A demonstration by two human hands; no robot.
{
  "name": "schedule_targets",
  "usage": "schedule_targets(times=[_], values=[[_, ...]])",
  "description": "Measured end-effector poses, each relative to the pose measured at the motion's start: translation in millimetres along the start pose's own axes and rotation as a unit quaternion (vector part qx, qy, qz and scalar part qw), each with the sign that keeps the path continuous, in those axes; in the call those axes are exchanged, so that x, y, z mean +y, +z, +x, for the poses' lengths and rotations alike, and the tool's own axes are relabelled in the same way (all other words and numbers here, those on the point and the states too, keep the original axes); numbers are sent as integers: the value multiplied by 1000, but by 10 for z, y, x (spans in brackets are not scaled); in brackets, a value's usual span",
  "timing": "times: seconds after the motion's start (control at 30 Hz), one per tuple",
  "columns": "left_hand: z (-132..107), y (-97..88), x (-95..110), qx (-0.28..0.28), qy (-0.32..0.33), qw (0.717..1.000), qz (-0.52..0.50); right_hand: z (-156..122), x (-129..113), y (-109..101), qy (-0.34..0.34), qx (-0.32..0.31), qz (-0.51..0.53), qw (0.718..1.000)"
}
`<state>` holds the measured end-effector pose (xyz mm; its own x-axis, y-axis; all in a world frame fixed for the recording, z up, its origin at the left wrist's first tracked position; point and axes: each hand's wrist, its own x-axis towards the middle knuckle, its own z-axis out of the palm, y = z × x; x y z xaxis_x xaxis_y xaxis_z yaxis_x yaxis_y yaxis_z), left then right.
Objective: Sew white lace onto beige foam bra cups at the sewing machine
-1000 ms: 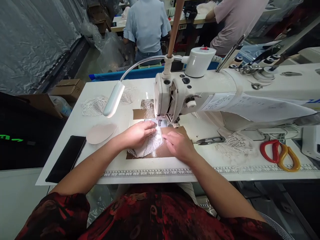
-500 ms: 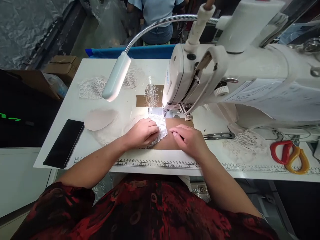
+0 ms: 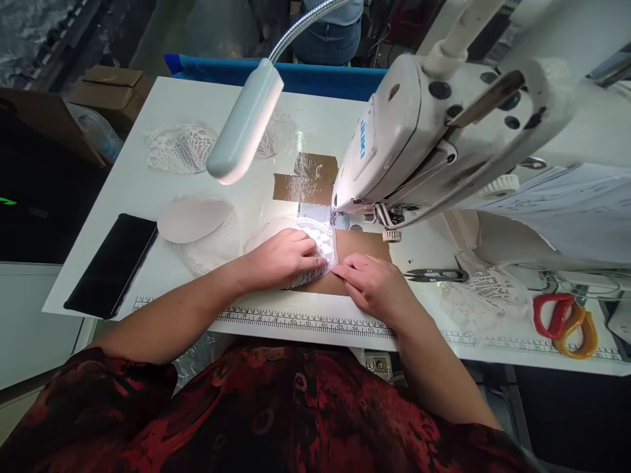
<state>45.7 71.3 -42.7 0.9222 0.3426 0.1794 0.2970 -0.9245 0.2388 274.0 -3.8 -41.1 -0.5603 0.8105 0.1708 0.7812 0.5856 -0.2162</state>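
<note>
A white lace piece (image 3: 323,238) lies under the lamp light, its upper right corner by the needle area of a white sewing machine (image 3: 389,141). My left hand (image 3: 283,259) rests on it with curled fingers, the thumb pressing the lace near its right edge. At that same edge, my right hand (image 3: 369,281) is closed, thumb and forefinger pinching the lower corner. Brown tape or card (image 3: 362,246) covers the machine bed beneath the lace and right hand. The fabric under my left palm is hidden.
A lamp (image 3: 246,121) hangs over the table. On the left lie a black phone (image 3: 111,266), a beige oval pad (image 3: 196,220) and lace pieces (image 3: 180,150). Thread snips (image 3: 436,275), more lace (image 3: 488,295) and scissors (image 3: 566,322) are right. A person (image 3: 328,39) sits beyond.
My right hand has moved left to the lace edge and now pinches it. My left thumb has stretched out toward that edge. The camera view has shifted, bringing the machine head closer.
</note>
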Motion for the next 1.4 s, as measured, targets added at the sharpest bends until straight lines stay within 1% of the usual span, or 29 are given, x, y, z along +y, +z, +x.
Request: schedule_targets(times=[0.07,0.17,0.4,0.53,0.8,1.03,1.23,1.4], values=[[0,5,12,-7,13,999,30,-3,-1,2,3,-4,2,1000],[-4,-1,29,-11,16,998,54,-8,-2,8,11,-7,2,1000],[-29,-21,62,-27,8,996,80,0,-13,-3,15,-5,-7,1000],[-34,-15,72,-23,5,996,88,1,-16,0,14,0,-9,1000],[-23,-5,82,-20,8,996,91,-3,-4,-9,13,4,-11,1000],[-21,22,80,-9,2,997,80,-9,-2,-17,47,27,43,998],[-9,4,70,-1,14,998,60,24,-49,47,26,31,-26,999],[15,-1,75,-5,-9,998,62,39,-43,68,20,43,-21,999]])
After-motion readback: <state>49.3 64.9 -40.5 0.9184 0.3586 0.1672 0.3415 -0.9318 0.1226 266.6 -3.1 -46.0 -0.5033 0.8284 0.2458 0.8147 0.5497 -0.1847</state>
